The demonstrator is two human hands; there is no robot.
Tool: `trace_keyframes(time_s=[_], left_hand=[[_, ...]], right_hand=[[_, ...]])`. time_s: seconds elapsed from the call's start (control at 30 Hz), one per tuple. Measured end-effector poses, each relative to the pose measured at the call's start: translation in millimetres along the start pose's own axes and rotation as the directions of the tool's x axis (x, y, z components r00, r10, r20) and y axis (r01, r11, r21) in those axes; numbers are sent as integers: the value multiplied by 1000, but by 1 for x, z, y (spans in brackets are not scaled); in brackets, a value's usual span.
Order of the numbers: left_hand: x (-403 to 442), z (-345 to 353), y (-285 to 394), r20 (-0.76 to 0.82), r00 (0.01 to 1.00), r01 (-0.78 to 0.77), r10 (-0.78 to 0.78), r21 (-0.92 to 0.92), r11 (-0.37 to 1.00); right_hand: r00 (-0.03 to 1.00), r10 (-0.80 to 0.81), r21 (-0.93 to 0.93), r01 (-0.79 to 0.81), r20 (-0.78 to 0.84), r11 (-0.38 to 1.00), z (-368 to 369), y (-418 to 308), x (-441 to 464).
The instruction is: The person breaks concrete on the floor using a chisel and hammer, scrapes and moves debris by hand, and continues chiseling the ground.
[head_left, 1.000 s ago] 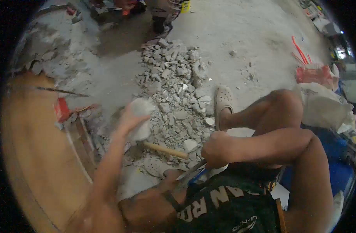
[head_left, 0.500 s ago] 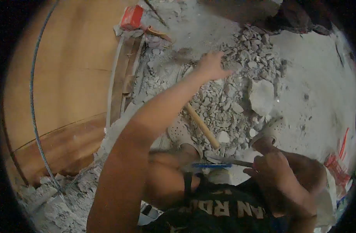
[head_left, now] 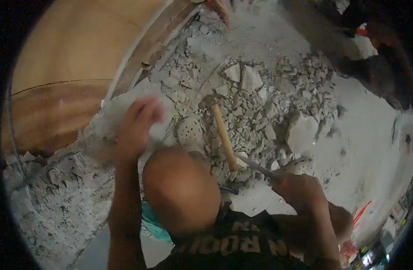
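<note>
My right hand (head_left: 301, 191) is closed around a grey metal chisel (head_left: 259, 168), which points up and left over the rubble. Just left of the chisel's tip, a hammer (head_left: 224, 139) with a wooden handle lies on the broken pieces, its head away from me. My left hand (head_left: 141, 123) hangs over the pale floor beside my left shoe (head_left: 189, 132). Motion smears its fingers, and no held thing can be made out. Grey rubble (head_left: 256, 105) spreads between and beyond my feet, with a large pale chunk (head_left: 302, 132) at its right side.
A curved wooden panel (head_left: 76, 54) stands at the left, with rough broken masonry (head_left: 67, 202) below it. Another person's dark clothing (head_left: 382, 72) shows at the upper right. Red strands (head_left: 361, 215) lie at the lower right.
My left hand has drawn back from over the rubble toward the left. Larger pale pieces now show at the back of the pile. My right hand still holds the chisel; the view has shifted.
</note>
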State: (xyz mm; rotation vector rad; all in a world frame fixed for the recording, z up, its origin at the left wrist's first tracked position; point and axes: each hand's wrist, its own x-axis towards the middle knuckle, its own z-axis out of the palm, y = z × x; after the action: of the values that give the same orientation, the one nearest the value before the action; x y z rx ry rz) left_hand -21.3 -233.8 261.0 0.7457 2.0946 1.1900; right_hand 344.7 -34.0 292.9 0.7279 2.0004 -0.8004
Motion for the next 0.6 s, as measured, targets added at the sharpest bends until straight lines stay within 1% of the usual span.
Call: trace_keyframes(time_s=[0.03, 0.07, 0.1, 0.13, 0.17, 0.2, 0.23, 0.27, 0.3, 0.37, 0.4, 0.47, 0.5, 0.57, 0.6], left_hand=[[-39, -9, -29, -129, 987, 95, -93, 8, 995], [-77, -9, -57, -152, 952, 260, -266, -62, 964], [-115, 1, -91, -145, 889, 419, -435, -126, 899], [-150, 24, -124, -128, 802, 559, -583, -182, 809], [-167, 47, -144, -113, 750, 626, -652, -198, 754], [-173, 73, -162, -99, 709, 673, -699, -204, 711], [-169, 96, -174, -90, 679, 701, -728, -213, 680], [-157, 114, -188, -96, 685, 695, -722, -210, 688], [-144, 129, -199, -106, 691, 688, -715, -206, 696], [-111, 153, -218, -123, 709, 669, -694, -193, 718], [-97, 161, -224, -135, 721, 654, -680, -190, 732], [-77, 170, -237, -163, 738, 629, -655, -183, 755], [-71, 171, -241, -174, 746, 619, -642, -174, 766], [-67, 172, -251, -187, 751, 615, -634, -154, 774], [-69, 170, -252, -187, 744, 621, -641, -158, 767]], right_hand=[[997, 73, 66, -71, -37, 995, 2, 4, 4], [985, 160, 140, -149, -69, 979, 3, 6, 9], [985, 164, 140, -155, -51, 978, -3, 4, 12], [967, 253, 129, -246, -42, 961, -14, 0, 15], [939, 343, 115, -337, -36, 934, -21, -3, 19], [941, 339, 108, -335, -18, 936, -19, 1, 24], [946, 320, 89, -315, -44, 945, -17, 6, 28], [948, 308, 76, -303, -76, 950, -17, 10, 34], [948, 312, 78, -307, -69, 949, -21, 9, 38], [949, 315, 191, -302, -36, 934, -31, -1, 45], [947, 319, 188, -309, -29, 932, -30, -3, 49], [963, 249, 357, -198, -105, 913, -29, -3, 53], [967, 247, 340, -210, -69, 917, -26, 0, 58], [964, 187, 332, -117, -189, 936, -8, 9, 68], [971, 199, 340, -144, -130, 929, -6, 9, 70]])
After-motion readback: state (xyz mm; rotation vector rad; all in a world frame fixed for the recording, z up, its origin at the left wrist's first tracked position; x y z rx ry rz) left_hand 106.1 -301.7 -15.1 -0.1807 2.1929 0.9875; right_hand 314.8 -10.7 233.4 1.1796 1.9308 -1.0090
